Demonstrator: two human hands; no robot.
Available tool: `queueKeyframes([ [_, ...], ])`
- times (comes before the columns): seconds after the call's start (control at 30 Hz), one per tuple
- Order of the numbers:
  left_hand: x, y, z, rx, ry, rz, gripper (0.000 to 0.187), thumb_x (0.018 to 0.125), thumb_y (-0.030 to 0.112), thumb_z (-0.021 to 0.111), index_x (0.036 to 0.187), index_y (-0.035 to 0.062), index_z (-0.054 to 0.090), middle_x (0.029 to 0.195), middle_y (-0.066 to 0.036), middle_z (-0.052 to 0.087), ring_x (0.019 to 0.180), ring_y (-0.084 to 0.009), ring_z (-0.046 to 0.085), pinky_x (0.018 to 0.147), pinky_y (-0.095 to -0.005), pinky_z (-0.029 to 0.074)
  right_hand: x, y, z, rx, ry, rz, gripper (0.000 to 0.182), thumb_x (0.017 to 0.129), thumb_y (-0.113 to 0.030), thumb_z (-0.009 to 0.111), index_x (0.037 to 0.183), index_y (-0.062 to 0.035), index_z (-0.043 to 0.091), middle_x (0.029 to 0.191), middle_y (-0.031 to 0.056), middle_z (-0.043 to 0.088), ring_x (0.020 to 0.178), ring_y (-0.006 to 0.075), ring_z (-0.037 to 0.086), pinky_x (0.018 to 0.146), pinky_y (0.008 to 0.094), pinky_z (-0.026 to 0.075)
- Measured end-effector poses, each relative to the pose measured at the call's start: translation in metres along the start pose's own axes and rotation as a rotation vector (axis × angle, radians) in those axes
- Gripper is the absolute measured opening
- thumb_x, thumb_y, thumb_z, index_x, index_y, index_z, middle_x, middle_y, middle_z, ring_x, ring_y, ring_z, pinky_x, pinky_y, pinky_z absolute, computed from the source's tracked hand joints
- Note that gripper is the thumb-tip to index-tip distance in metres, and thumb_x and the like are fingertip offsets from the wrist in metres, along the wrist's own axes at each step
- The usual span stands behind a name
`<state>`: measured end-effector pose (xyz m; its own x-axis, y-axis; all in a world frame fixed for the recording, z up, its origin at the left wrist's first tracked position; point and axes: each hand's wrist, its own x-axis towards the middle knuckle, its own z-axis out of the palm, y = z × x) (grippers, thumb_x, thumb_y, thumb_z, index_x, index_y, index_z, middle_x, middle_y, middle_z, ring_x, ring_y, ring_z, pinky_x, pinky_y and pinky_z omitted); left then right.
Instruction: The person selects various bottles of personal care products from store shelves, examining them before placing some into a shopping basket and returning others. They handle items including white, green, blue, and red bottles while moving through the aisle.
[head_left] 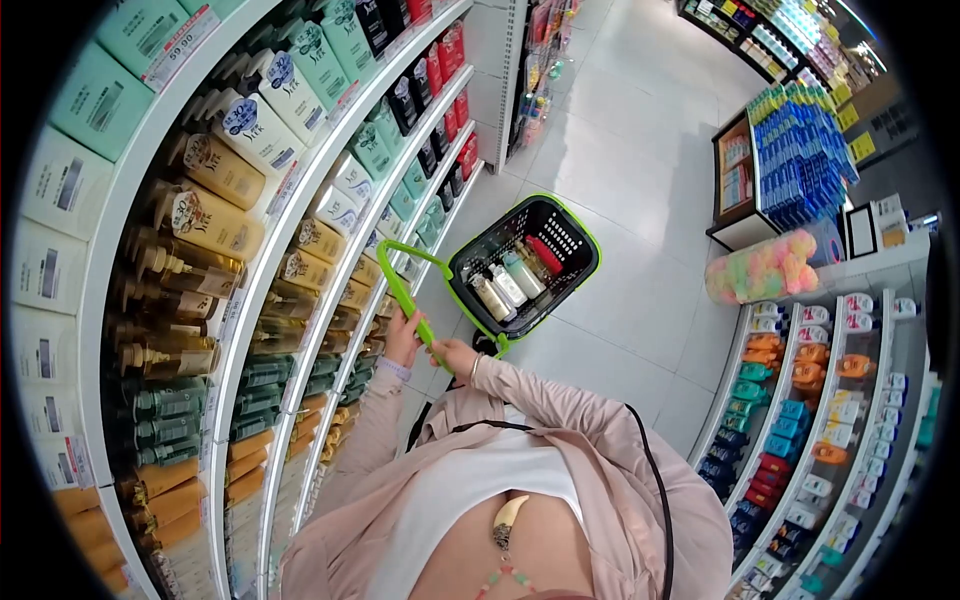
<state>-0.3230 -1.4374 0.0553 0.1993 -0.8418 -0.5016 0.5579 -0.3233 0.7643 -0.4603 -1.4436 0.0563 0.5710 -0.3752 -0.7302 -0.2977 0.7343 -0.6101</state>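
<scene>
A black shopping basket point(575, 225) with a bright green rim stands on the floor ahead of me. Inside it lie several bottles, among them a pale green bottle point(522, 274), a white bottle point(508, 286) and a red item point(544, 256). Its green handle point(398, 282) is pulled out towards me. My left hand point(402, 340), with a band at the wrist, is closed on the handle close to the shelves. Just to its right, my right hand point(457, 358) is closed at the lower end of the same handle, its fingers partly hidden.
Shelves of pump bottles point(215, 220) rise close on my left, with a price tag point(182, 45) on the edge. On the right are curved shelves of small bottles point(790, 425) and a stand of blue boxes point(800, 150). Tiled floor point(620, 140) runs between them.
</scene>
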Motion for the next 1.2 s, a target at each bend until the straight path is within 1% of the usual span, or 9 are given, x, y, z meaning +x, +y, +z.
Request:
queueKeyframes([
  [0.1, 0.002, 0.006, -0.008, -0.005, 0.097, 0.049, 0.020, 0.084, 0.012, 0.047, 0.103, 0.0054, 0.043, 0.082, -0.003, 0.046, 0.070, -0.0100, 0.046, 0.059, -0.0234, 0.041, 0.033, 0.010, 0.003, 0.034, -0.190, -0.105, 0.036, 0.086, -0.040, 0.037, 0.102, -0.0099, 0.049, 0.089, 0.0030, 0.049, 0.086, 0.0169, 0.050, 0.076, 0.0548, 0.037],
  [0.2, 0.004, 0.014, -0.022, 0.085, 0.130, 0.080, 0.018, 0.085, 0.014, 0.046, 0.100, 0.0044, 0.044, 0.079, -0.001, 0.046, 0.065, -0.0081, 0.045, 0.056, -0.0209, 0.039, 0.020, -0.026, 0.015, 0.027, -0.249, 0.156, 0.039, 0.085, -0.041, 0.036, 0.104, -0.0086, 0.046, 0.088, 0.0032, 0.050, 0.077, 0.0139, 0.052, 0.061, 0.0415, 0.048],
  [0.4, -0.016, 0.025, -0.047, 0.257, 0.275, -0.011, 0.032, 0.084, 0.010, 0.045, 0.116, 0.0043, 0.039, 0.081, -0.002, 0.046, 0.062, -0.0080, 0.044, 0.054, -0.0205, 0.040, 0.046, -0.042, 0.021, -0.627, -0.452, 0.001, 0.032, 0.083, -0.036, 0.044, 0.091, -0.0049, 0.049, 0.072, 0.0046, 0.053, 0.064, 0.0135, 0.056, 0.043, 0.0261, 0.048],
  [0.47, -0.016, 0.001, -0.071, 0.801, 0.419, 0.381, 0.050, 0.082, 0.004, 0.045, 0.128, 0.0041, 0.026, 0.095, -0.008, 0.045, 0.067, -0.0130, 0.047, 0.059, -0.0236, 0.042, 0.053, -0.033, 0.027, -0.678, -0.436, -0.031, 0.028, 0.082, -0.031, 0.048, 0.088, -0.0036, 0.051, 0.068, 0.0062, 0.056, 0.060, 0.0138, 0.056, 0.048, 0.0261, 0.047],
  [0.6, -0.025, -0.017, -0.107, 0.897, 0.682, 0.014, 0.065, 0.072, -0.011, 0.038, 0.131, 0.0048, 0.016, 0.113, -0.017, 0.041, 0.073, -0.0199, 0.052, 0.065, -0.0263, 0.044, 0.075, -0.009, 0.018, -0.711, -0.524, -0.194, 0.023, 0.082, -0.024, 0.047, 0.092, -0.0038, 0.053, 0.077, 0.0072, 0.060, 0.067, 0.0148, 0.057, 0.062, 0.0284, 0.046],
  [0.9, -0.031, -0.129, -0.227, 1.203, 1.161, -0.359, 0.058, 0.063, 0.004, 0.049, 0.119, -0.0015, 0.032, 0.107, -0.026, 0.047, 0.096, -0.0405, 0.048, 0.084, -0.0397, 0.039, 0.102, -0.007, -0.141, -0.192, -0.420, 0.331, 0.025, 0.085, -0.029, 0.042, 0.097, -0.0104, 0.052, 0.087, 0.0024, 0.059, 0.077, 0.0112, 0.056, 0.065, 0.0260, 0.045],
  [1.07, -0.019, -0.189, -0.339, 1.169, 1.064, -0.956, 0.068, 0.059, 0.019, 0.056, 0.117, -0.0088, 0.033, 0.108, -0.026, 0.048, 0.098, -0.0359, 0.049, 0.086, -0.0371, 0.039, 0.125, 0.011, -0.296, 0.194, -0.132, 0.378, 0.024, 0.085, -0.026, 0.042, 0.100, -0.0107, 0.051, 0.092, 0.0039, 0.058, 0.082, 0.0144, 0.056, 0.070, 0.0293, 0.045],
  [1.13, 0.002, -0.178, -0.342, 1.165, 0.737, -1.047, 0.067, 0.063, 0.018, 0.057, 0.119, -0.0070, 0.029, 0.110, -0.020, 0.047, 0.096, -0.0310, 0.049, 0.080, -0.0346, 0.040, 0.136, 0.017, -0.354, 0.310, -0.008, 0.378, 0.028, 0.085, -0.029, 0.043, 0.103, -0.0089, 0.050, 0.094, 0.0060, 0.057, 0.086, 0.0158, 0.055, 0.074, 0.0309, 0.044],
  [1.2, 0.033, -0.192, -0.301, 1.486, 1.183, -0.890, 0.055, 0.065, 0.024, 0.059, 0.107, -0.0078, 0.042, 0.098, -0.019, 0.054, 0.092, -0.0297, 0.052, 0.077, -0.0351, 0.042, 0.157, 0.042, -0.412, 0.445, 0.083, 0.342, 0.033, 0.084, -0.033, 0.045, 0.104, -0.0060, 0.049, 0.094, 0.0074, 0.057, 0.087, 0.0172, 0.055, 0.076, 0.0304, 0.044],
])
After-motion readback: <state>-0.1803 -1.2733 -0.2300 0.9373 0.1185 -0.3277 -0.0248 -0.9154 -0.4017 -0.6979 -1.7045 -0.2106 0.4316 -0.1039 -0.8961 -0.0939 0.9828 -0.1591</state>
